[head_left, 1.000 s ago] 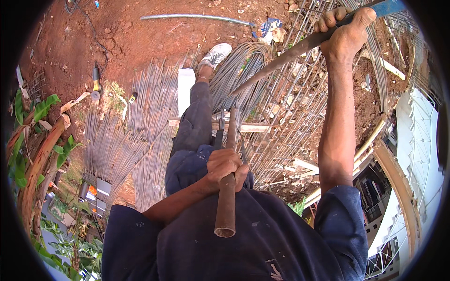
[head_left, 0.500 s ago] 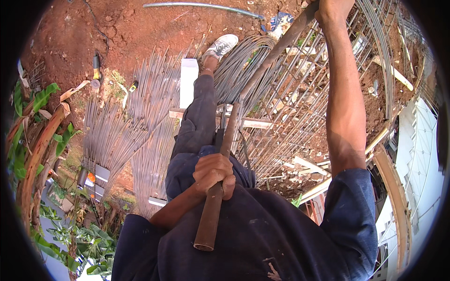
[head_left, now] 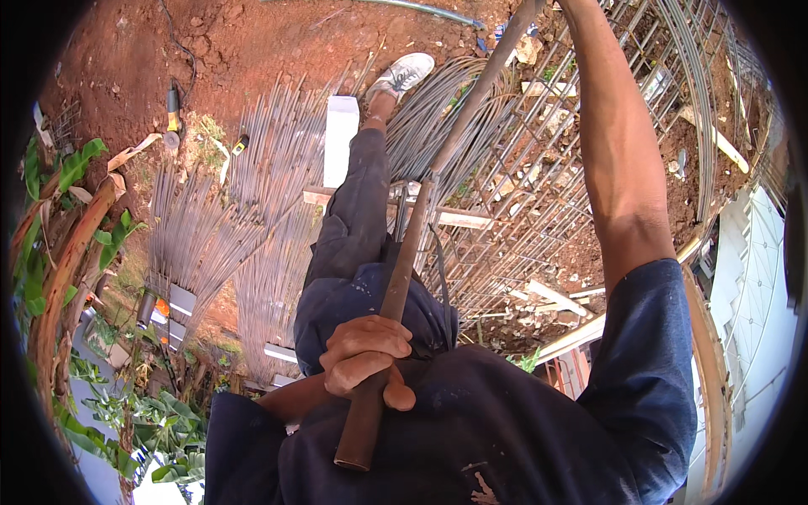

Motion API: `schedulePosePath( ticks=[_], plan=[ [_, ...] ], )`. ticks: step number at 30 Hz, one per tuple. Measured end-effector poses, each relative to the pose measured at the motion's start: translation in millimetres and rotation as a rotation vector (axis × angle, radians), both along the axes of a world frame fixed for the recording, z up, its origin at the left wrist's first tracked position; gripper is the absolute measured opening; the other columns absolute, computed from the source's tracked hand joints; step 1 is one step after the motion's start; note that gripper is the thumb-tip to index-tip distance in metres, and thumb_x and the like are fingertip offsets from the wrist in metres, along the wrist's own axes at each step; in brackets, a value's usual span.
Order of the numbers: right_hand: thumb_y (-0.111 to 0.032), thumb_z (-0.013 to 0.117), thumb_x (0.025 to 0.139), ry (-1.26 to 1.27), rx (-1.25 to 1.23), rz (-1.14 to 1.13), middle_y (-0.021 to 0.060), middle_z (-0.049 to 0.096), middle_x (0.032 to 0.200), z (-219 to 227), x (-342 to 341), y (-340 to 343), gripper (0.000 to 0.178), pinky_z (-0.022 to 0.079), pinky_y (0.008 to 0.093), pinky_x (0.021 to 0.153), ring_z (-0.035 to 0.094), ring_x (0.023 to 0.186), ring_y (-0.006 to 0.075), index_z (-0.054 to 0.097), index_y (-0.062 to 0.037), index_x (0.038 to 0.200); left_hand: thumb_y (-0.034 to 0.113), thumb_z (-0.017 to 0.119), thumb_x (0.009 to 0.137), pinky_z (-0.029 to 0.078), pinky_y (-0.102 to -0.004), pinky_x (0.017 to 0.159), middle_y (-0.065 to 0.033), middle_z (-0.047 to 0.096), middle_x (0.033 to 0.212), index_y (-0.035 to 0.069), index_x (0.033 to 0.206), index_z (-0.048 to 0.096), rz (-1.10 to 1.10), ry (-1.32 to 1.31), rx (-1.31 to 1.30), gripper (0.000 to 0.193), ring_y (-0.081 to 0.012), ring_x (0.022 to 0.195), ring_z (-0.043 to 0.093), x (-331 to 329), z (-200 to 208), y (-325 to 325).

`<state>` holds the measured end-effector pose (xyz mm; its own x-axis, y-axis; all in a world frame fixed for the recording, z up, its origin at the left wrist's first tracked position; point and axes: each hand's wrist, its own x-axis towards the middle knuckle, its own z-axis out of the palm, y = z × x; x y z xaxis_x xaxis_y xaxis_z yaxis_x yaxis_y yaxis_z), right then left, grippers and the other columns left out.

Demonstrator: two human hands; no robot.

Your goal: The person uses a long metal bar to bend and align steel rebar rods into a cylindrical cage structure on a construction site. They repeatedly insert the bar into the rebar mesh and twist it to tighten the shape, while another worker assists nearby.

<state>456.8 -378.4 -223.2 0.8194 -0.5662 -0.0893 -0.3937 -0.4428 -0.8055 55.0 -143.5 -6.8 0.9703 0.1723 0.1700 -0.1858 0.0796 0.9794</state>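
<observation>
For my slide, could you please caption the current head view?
Left-hand grip closed around a brown pipe, with metal rods lying on reddish soil.

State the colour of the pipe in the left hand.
The pipe in the left hand is dull brown, seen best in the head view.

Through my remote view I see bare, reddish-brown soil (head_left: 252,50) across the top of the frame, in bright daylight. Thick brown stalks (head_left: 74,261) with broad green leaves (head_left: 82,157) stand at the left edge; more foliage (head_left: 168,421) fills the lower left. Pale rubble (head_left: 520,317) lies right of centre. Along the right edge I make out a white panelled surface (head_left: 762,286), bent by the lens.
</observation>
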Motion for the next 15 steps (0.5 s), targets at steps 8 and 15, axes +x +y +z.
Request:
schedulePosePath(
  ticks=[8, 15],
  plan=[
    [-0.064, 0.04, 0.094, 0.278, 0.136, 0.231, 0.0303, 0.066, 0.099, -77, 49, 1, 0.075, 0.049, 0.0499, 0.086, 0.064, 0.1, 0.0416, 0.066, 0.0055, 0.108, 0.042, 0.075, 0.083, 0.061, -0.0349, 0.05, -0.0066, 0.055, 0.099, 0.011, 0.126, 0.048, 0.041, -0.069, 0.139, 0.059, -0.019, 0.059, 0.064, 15, 50, 10],
    [-0.05, 0.038, 0.098, 0.074, -0.336, 0.461, 0.026, 0.066, 0.107, -223, 101, -20, 0.056, 0.05, 0.0513, 0.086, 0.063, 0.103, 0.0427, 0.066, -0.0026, 0.107, 0.032, 0.071, 0.088, 0.057, -0.0329, 0.046, -0.0067, 0.055, 0.098, 0.013, 0.124, 0.047, 0.111, -0.058, 0.203, 0.048, -0.0184, 0.054, 0.062, 21, 42, 24]
  ],
)
